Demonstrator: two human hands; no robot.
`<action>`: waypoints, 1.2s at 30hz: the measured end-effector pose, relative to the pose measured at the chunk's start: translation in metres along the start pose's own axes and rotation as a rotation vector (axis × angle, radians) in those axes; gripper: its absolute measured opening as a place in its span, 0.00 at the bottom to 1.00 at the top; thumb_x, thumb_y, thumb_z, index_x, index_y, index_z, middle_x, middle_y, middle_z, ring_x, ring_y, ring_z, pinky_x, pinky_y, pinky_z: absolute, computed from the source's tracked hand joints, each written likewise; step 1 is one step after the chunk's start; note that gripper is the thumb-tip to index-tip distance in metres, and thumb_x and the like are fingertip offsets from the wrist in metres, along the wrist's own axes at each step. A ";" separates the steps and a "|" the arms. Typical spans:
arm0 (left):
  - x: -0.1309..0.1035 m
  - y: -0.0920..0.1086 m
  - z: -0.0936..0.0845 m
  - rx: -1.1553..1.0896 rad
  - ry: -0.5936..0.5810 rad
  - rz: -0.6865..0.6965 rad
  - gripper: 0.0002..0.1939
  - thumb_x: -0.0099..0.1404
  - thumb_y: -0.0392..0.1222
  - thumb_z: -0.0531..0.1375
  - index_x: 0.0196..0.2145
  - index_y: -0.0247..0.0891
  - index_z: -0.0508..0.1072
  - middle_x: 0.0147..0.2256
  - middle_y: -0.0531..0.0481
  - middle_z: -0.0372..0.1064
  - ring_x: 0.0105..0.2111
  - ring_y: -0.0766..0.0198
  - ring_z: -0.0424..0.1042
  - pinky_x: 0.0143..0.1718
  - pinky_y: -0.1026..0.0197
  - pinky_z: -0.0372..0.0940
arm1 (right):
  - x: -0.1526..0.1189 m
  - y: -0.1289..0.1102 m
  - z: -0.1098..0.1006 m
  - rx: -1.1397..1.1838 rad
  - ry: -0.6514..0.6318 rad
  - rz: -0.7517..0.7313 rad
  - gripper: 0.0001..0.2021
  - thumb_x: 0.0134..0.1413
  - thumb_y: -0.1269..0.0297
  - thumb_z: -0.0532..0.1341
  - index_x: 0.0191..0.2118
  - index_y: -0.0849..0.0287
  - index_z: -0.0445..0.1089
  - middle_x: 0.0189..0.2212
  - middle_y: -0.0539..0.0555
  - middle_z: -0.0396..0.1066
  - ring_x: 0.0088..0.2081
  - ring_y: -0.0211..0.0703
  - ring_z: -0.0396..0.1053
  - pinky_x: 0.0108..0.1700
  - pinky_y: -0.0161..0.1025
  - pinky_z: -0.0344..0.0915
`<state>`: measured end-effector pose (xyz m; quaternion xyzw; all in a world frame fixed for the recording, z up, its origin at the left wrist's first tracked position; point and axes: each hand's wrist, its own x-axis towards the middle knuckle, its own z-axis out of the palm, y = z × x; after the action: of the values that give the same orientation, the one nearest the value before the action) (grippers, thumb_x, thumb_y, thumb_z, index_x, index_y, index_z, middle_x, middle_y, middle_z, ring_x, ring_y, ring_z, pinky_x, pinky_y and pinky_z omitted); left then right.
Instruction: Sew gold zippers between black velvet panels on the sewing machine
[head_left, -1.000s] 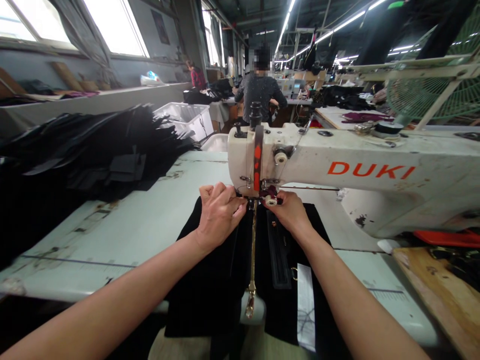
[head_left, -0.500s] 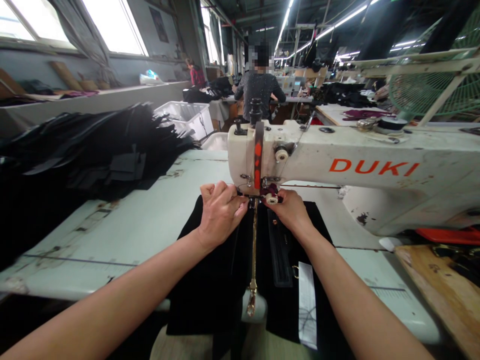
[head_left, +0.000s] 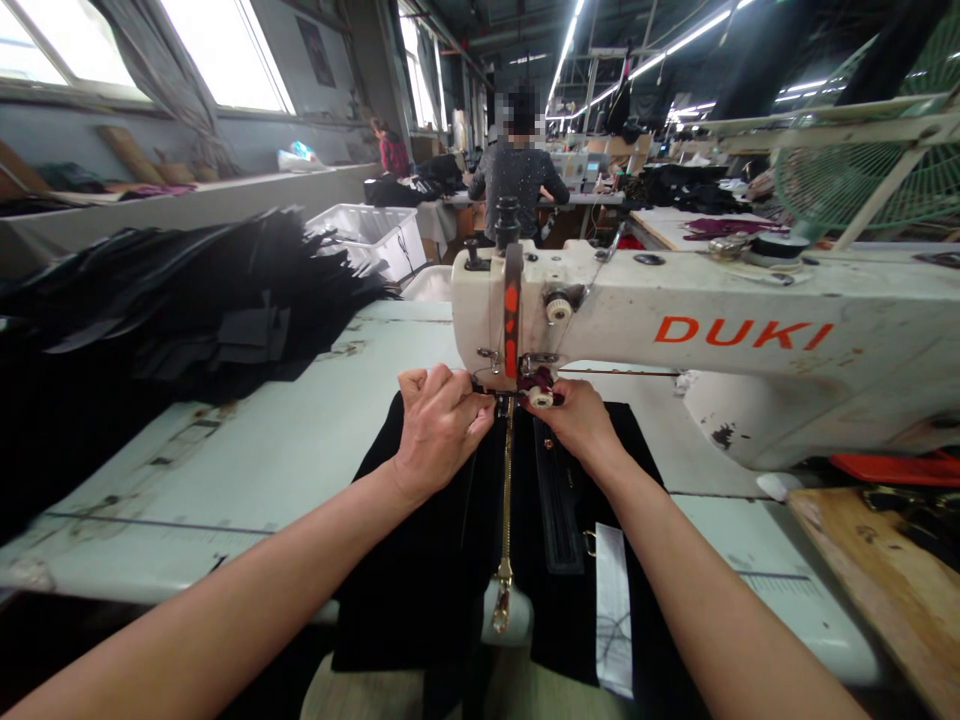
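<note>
Under the needle end of a white sewing machine [head_left: 735, 320] lies a black fabric piece [head_left: 420, 590] with a gold zipper [head_left: 508, 500] down its middle. The zipper's gold pull hangs at the near end. My left hand [head_left: 442, 425] is closed, thumb and forefinger pinching the fabric just left of the presser foot [head_left: 504, 403]. My right hand [head_left: 581, 420] is closed on the fabric right of the foot, its fingertips partly hidden behind a small white knob [head_left: 540, 397]. A black trimmed strip [head_left: 559, 510] and a white label [head_left: 613, 610] lie on the fabric's right half.
Black cut pieces [head_left: 172, 300] are heaped on the left of the pale table [head_left: 247, 460]. Behind them stands a white crate [head_left: 367, 235]. A wooden board [head_left: 870, 570] is at the right edge. Farther ahead a person [head_left: 517, 180] sits with their back to me.
The view has shifted very slightly. Both hands and the fabric stay in nearly the same place at the presser foot.
</note>
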<state>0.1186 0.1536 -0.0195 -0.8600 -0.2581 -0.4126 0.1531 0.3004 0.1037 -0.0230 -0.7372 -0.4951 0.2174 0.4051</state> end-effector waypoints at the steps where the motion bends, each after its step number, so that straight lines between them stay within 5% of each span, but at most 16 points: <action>1: 0.000 0.000 0.000 0.004 0.003 -0.001 0.09 0.67 0.37 0.61 0.29 0.40 0.78 0.25 0.50 0.67 0.31 0.58 0.62 0.38 0.50 0.51 | 0.000 -0.001 -0.001 -0.004 0.004 0.002 0.09 0.43 0.57 0.65 0.22 0.56 0.70 0.18 0.48 0.70 0.25 0.44 0.71 0.25 0.34 0.55; 36: 0.002 0.003 -0.002 0.042 -0.035 0.030 0.09 0.68 0.40 0.61 0.30 0.40 0.79 0.26 0.50 0.66 0.30 0.57 0.61 0.37 0.51 0.50 | -0.003 -0.007 0.003 0.031 -0.033 -0.068 0.08 0.45 0.59 0.65 0.23 0.58 0.73 0.21 0.48 0.72 0.28 0.43 0.72 0.28 0.32 0.56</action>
<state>0.1204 0.1506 -0.0169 -0.8674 -0.2567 -0.3897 0.1729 0.2927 0.1036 -0.0194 -0.7099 -0.5230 0.2235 0.4155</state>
